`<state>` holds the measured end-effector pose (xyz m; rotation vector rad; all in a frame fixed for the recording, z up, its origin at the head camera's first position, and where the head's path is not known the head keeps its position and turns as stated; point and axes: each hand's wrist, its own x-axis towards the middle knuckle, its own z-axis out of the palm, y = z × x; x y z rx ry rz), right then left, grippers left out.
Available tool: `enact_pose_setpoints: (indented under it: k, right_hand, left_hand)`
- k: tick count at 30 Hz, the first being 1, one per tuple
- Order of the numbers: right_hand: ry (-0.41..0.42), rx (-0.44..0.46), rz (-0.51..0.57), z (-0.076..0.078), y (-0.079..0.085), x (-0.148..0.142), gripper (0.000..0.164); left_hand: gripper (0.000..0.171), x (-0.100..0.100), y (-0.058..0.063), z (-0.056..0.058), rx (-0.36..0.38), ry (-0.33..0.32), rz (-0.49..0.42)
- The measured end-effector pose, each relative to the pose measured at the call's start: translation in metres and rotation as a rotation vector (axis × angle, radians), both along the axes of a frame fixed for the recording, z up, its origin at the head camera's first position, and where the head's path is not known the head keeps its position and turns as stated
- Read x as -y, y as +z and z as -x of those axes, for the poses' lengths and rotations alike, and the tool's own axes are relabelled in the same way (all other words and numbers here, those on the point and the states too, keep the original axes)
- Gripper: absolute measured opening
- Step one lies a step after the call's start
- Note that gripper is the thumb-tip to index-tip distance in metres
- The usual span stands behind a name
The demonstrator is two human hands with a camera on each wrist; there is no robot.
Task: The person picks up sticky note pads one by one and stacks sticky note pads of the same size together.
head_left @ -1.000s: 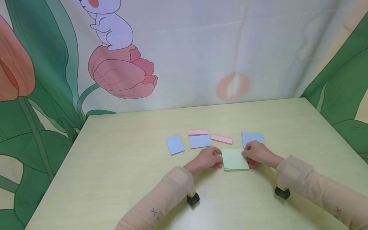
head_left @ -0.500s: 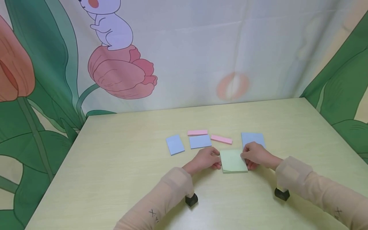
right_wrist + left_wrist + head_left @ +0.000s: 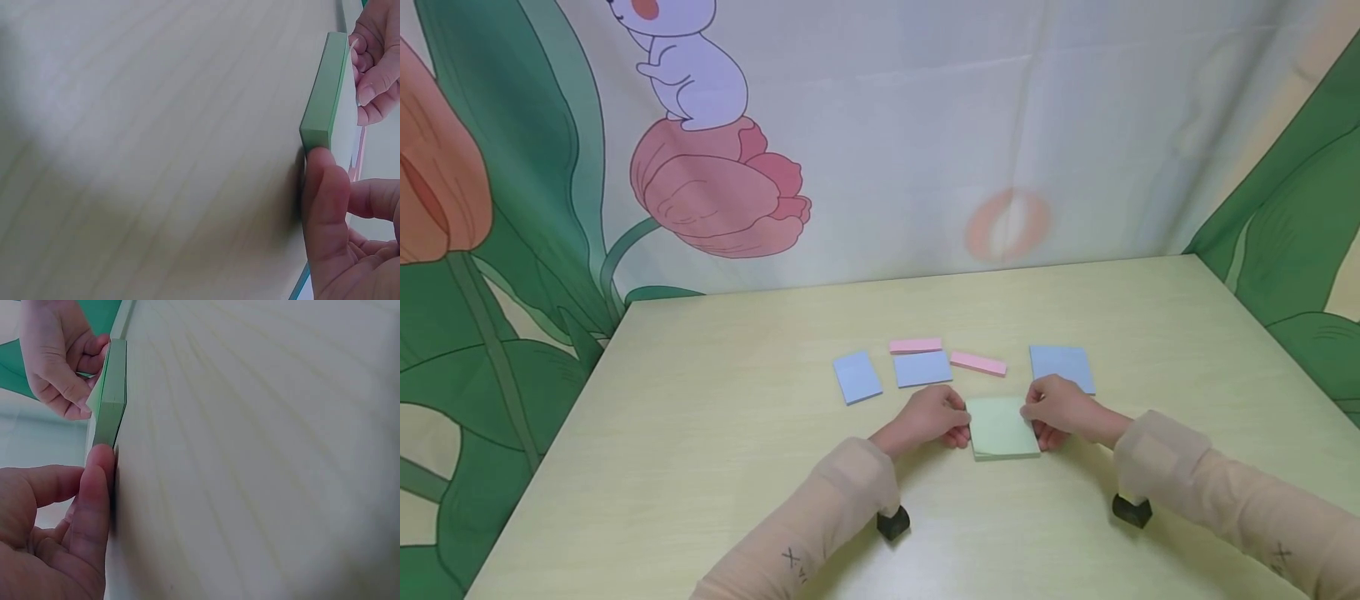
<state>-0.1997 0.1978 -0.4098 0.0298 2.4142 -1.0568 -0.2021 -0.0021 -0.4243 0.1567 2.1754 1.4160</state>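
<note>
A light-green square sticky note pad [image 3: 1002, 428] lies on the table between my two hands. Its thick green side shows in the left wrist view [image 3: 113, 394] and the right wrist view [image 3: 325, 94]. My left hand [image 3: 928, 418] grips the pad's left edge with bent fingers and thumb. At the opposite edge my right hand [image 3: 1063, 410] pinches it, thumb over the top face. One corner of the top sheet, at the near left, looks slightly lifted. Just behind my right hand lies a blue sticky note pad [image 3: 1063, 367], partly covered by it.
Farther back are two more blue pads, one tilted [image 3: 857, 377] and one straighter [image 3: 922, 368]. A narrow pink pad [image 3: 915, 346] lies along the latter's back edge, and another pink pad [image 3: 978, 363] to its right. A printed curtain [image 3: 880, 150] hangs behind the table's far edge.
Both hands have drawn the green pad a little toward me and slightly left. More of the blue pad behind my right hand now shows. The other pads have stayed put.
</note>
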Motion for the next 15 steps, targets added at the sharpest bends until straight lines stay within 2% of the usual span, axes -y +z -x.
enact_pose_setpoints:
  k: [15]
  right_hand:
    - [0.026, -0.005, 0.044, -0.0061, -0.0028, 0.0073, 0.010]
  left_hand:
    - [0.007, 0.0091, 0.0014, -0.0043, 0.047, -0.003, 0.020]
